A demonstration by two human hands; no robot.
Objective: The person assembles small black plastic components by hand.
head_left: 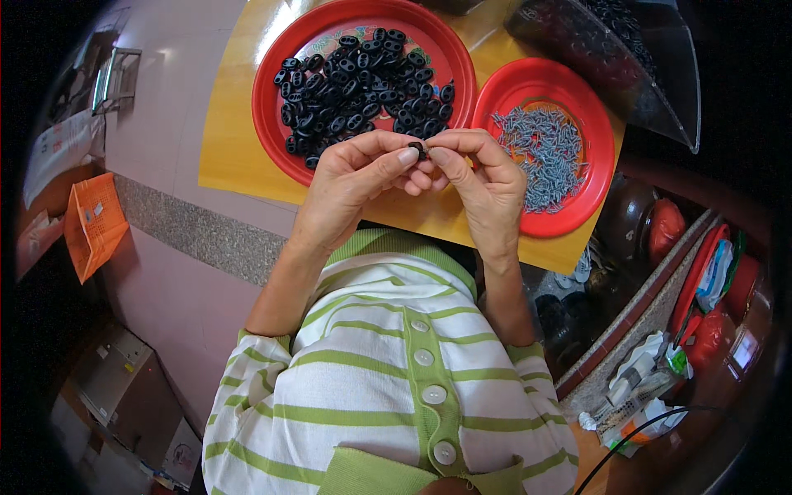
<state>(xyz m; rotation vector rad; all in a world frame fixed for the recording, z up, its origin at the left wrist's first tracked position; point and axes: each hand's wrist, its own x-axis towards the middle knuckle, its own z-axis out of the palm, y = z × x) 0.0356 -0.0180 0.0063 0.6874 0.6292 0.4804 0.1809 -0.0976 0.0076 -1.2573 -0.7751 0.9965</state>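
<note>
Between thumb and fingers, my left hand (353, 175) pinches a small black plastic piece (418, 149). My right hand (488, 183) meets it there, its thumb and forefinger pressed together at the piece's right side. Whatever sits in that right pinch is too small and covered to make out. Just beyond my hands, a large red plate (272, 107) carries a heap of black oval pieces with holes (355, 87). To the right, a smaller red plate (596, 132) holds a pile of small silver screws (540, 153).
Both plates stand on a yellow tabletop (227, 157). At the far right is a clear plastic bin (672, 99) with dark small parts. An orange basket (95, 223) stands off to the left. Bags and red items (714, 330) crowd the lower right, near a black cable (627, 437).
</note>
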